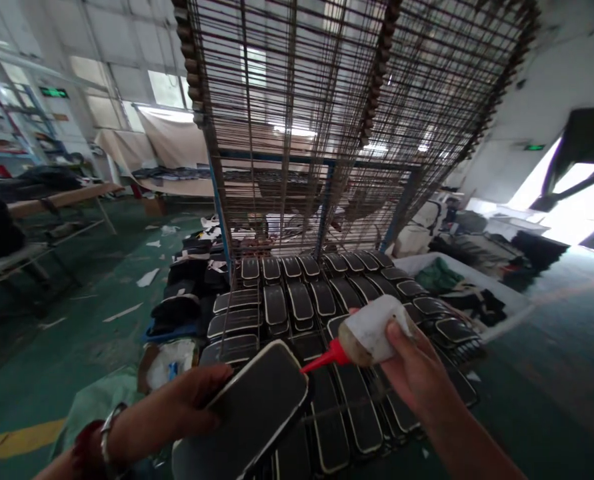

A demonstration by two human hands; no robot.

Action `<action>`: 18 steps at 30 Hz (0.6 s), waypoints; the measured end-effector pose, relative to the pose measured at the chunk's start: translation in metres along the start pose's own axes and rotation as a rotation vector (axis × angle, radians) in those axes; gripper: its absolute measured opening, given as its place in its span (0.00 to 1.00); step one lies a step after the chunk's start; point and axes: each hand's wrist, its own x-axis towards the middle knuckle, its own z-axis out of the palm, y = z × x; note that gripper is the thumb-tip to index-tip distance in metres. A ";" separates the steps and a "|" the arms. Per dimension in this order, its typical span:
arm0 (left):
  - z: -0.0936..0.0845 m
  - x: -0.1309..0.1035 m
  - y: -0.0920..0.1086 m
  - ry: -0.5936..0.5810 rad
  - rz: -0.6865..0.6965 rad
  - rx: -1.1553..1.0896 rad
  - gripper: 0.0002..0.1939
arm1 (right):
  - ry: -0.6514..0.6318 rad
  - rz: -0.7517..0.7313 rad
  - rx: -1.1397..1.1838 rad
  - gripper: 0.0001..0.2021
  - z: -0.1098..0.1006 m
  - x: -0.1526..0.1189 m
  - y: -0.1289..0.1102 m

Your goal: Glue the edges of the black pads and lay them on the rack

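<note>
My left hand [197, 400] grips the left edge of a dark rounded panel [257, 407] with a pale line along its rim. In my right hand [411, 357] is a whitish squeeze bottle [374, 330], tipped on its side, its fingers wrapped round it. The red nozzle [324, 360] points left, and its tip meets the panel's upper right edge. Whether anything flows from the tip is too small to make out. Part of the panel's lower end runs out of the picture.
Behind the panel, several similar dark pads [277, 303] lie in rows on a wire rack [297, 133] whose upper tiers rise tilted. Dark bundles [179, 300] are stacked at the rack's left. A white bin [507, 313] with cloth stands right. Paper scraps [148, 278] litter the green floor.
</note>
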 end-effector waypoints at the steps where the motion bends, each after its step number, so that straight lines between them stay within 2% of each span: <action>1: 0.000 0.000 0.000 -0.003 -0.005 -0.012 0.20 | -0.019 -0.010 -0.026 0.18 0.001 -0.001 0.000; 5: 0.002 -0.003 0.001 0.028 -0.025 -0.110 0.19 | -0.066 -0.048 -0.096 0.18 0.000 -0.004 0.001; 9: 0.003 -0.006 0.000 0.075 -0.027 -0.171 0.19 | -0.024 -0.057 -0.093 0.19 -0.006 -0.009 0.006; 12: 0.005 -0.007 -0.002 0.077 -0.019 -0.233 0.19 | 0.035 -0.022 -0.045 0.18 -0.009 -0.012 0.013; 18: 0.010 -0.006 -0.004 0.084 -0.032 -0.344 0.21 | 0.248 -0.032 0.015 0.20 -0.009 -0.010 0.026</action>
